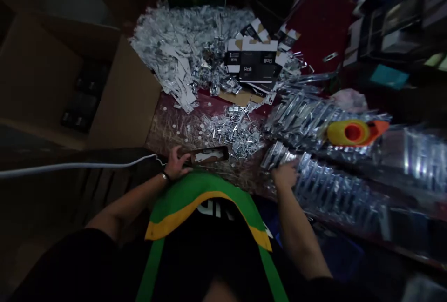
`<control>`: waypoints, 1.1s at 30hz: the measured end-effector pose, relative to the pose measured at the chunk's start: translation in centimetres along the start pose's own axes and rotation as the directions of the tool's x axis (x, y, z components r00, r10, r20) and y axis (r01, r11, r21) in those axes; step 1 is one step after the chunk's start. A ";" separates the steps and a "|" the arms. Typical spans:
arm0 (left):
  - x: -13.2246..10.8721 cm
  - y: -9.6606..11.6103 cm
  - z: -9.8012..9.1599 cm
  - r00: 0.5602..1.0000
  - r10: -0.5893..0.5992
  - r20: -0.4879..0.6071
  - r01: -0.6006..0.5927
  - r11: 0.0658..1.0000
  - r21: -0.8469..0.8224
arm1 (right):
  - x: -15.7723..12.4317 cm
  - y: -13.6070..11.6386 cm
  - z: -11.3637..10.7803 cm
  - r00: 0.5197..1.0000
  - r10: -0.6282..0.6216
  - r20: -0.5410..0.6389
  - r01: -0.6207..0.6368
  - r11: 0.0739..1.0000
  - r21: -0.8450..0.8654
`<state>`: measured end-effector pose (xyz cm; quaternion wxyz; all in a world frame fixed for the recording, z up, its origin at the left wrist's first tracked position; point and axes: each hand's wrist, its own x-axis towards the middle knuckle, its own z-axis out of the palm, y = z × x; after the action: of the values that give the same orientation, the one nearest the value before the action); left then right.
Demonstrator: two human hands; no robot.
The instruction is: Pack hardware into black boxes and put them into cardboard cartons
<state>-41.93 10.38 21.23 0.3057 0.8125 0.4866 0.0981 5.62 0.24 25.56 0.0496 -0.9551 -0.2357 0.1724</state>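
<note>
My left hand (177,164) grips the left end of a small open black box (209,155) with a white insert inside it, held just above my green and yellow shirt. My right hand (285,174) reaches into a row of plastic-wrapped silver metal parts (324,185) on the right; its fingers are buried among the packs, so I cannot see whether they hold one. A loose heap of small silver metal pieces (237,132) lies just beyond the box.
A big pile of clear packets (181,46) covers the far left of the surface, with black and white printed cartons (253,64) beside it. A yellow and orange tape dispenser (354,132) rests on more wrapped parts. An open cardboard box (115,92) stands left. A white cable (77,165) runs along the left.
</note>
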 end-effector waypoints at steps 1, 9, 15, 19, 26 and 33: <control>0.3 -0.4 0.8 0.999 -0.014 0.028 0.015 1.000 -0.020 | -0.1 0.0 -0.7 0.998 0.021 0.067 -0.029 0.993 0.117; 8.9 1.8 7.1 0.962 0.150 0.230 -0.101 0.972 -0.211 | -10.7 -9.6 3.5 0.494 -0.841 0.220 0.583 0.508 0.634; 7.2 -1.5 2.2 0.979 0.156 0.134 -0.111 0.949 -0.295 | -10.1 -17.1 7.9 0.313 -0.799 0.512 0.897 0.427 0.118; 12.8 -1.1 0.6 0.988 0.005 -0.154 -0.046 0.963 -0.264 | -7.7 -15.6 6.2 0.129 -0.888 0.442 0.894 0.297 0.336; 25.6 0.5 2.4 0.966 -0.165 0.198 0.173 0.985 -0.024 | 5.9 -26.9 5.3 0.616 -0.728 0.301 0.787 0.565 -0.247; 13.0 -0.7 -2.7 0.989 -0.113 0.093 0.127 0.978 -0.165 | 12.6 -31.3 8.2 0.497 -0.718 0.488 0.867 0.423 -0.262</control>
<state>-37.13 22.76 21.17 0.3996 0.7558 0.5113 0.0869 -0.37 33.91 19.55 -0.1471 -0.6657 -0.7017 0.2070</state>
